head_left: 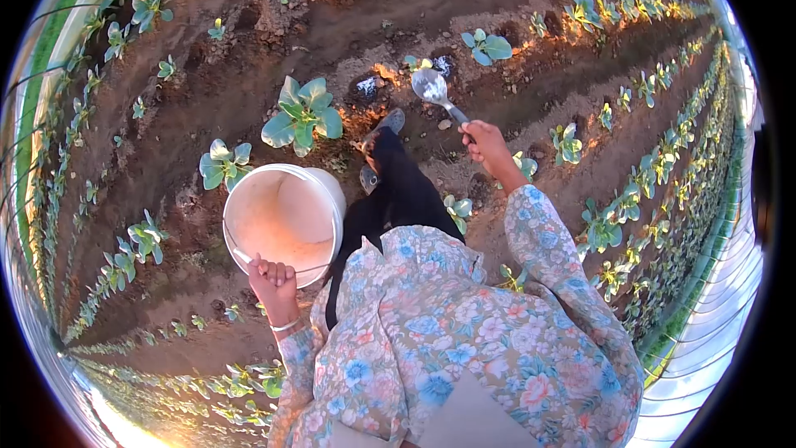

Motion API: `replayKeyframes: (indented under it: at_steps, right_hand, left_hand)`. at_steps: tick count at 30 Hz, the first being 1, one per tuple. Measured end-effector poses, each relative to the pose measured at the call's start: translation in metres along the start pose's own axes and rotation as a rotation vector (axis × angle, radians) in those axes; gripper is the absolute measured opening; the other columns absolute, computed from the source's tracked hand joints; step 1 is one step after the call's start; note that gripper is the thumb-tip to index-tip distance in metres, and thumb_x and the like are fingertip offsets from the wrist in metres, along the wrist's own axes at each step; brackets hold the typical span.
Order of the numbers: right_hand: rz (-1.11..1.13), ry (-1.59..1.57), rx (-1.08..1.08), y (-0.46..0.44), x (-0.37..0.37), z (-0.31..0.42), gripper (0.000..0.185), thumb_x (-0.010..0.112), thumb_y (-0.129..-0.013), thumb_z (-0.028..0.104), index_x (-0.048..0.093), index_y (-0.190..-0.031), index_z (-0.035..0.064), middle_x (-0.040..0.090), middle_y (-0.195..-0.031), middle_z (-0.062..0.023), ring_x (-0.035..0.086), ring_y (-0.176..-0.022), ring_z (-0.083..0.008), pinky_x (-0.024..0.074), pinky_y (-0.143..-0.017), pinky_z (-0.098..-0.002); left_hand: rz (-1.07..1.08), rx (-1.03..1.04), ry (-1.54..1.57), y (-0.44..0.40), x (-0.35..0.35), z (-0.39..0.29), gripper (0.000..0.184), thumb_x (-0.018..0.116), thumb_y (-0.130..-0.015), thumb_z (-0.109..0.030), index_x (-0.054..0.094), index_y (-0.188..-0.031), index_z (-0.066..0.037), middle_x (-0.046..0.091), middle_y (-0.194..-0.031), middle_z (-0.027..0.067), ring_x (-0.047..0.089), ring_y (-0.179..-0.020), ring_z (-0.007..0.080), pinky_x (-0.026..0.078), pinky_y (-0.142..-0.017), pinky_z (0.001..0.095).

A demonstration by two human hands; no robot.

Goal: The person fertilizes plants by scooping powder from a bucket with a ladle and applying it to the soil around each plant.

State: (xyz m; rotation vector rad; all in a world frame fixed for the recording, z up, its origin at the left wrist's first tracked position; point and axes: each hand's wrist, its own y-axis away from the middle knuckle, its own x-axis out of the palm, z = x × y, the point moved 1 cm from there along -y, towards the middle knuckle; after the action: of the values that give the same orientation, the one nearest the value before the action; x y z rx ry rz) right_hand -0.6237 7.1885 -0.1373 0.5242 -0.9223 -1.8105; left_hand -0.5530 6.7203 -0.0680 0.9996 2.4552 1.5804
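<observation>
My right hand (487,149) grips the handle of a metal spoon (430,85), held out ahead over the soil. A little white material clings to the spoon's bowl. White patches (367,86) lie in small hollows on both sides of a small seedling (411,61), which the spoon partly hides. At the left, my left hand (273,275) is closed on the wire handle of a white bucket (335,199). Pale material shows inside the bucket, which hangs tilted beside my leg.
A large leafy plant (303,116) grows just beyond the bucket, with a smaller one (224,164) to its left. Another plant (486,47) stands beyond the spoon. Rows of seedlings run along both sides. My shoe (392,121) rests on the soil.
</observation>
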Motion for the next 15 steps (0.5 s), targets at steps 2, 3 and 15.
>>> replayKeyframes:
  at_steps: [2, 3, 15]
  right_hand:
    - [0.030, 0.018, -0.062, -0.002, 0.002, 0.014, 0.017, 0.053, -0.087, 0.019, 0.055, -0.087, 0.0020, 0.048, -0.064, -0.0001, 0.034, -0.041, -0.0025, 0.0244, -0.034, -0.0192]
    - [0.040, 0.022, -0.082, 0.000, 0.002, 0.019, 0.017, 0.052, -0.087, 0.019, 0.055, -0.089, 0.0018, 0.048, -0.065, 0.0004, 0.034, -0.042, -0.0023, 0.0242, -0.034, -0.0187]
    - [-0.102, -0.071, -0.101, 0.005, -0.052, -0.043, 0.016, 0.053, -0.085, 0.019, 0.055, -0.085, 0.0026, 0.049, -0.062, -0.0001, 0.035, -0.038, -0.0032, 0.0252, -0.032, -0.0203]
  left_hand:
    - [-0.006, 0.051, 0.053, -0.007, -0.001, -0.002, 0.035, 0.052, -0.084, -0.024, 0.036, -0.054, -0.018, 0.023, -0.040, -0.0058, 0.024, -0.032, 0.0092, 0.026, -0.037, 0.0266]
    - [0.006, 0.058, 0.083, -0.010, -0.007, -0.002, 0.035, 0.053, -0.084, -0.024, 0.036, -0.053, -0.018, 0.023, -0.039, -0.0053, 0.024, -0.032, 0.0095, 0.026, -0.038, 0.0264]
    - [0.052, 0.095, -0.101, -0.035, 0.036, -0.008, 0.036, 0.056, -0.082, -0.022, 0.035, -0.054, -0.018, 0.022, -0.041, -0.0062, 0.024, -0.033, 0.0090, 0.028, -0.039, 0.0269]
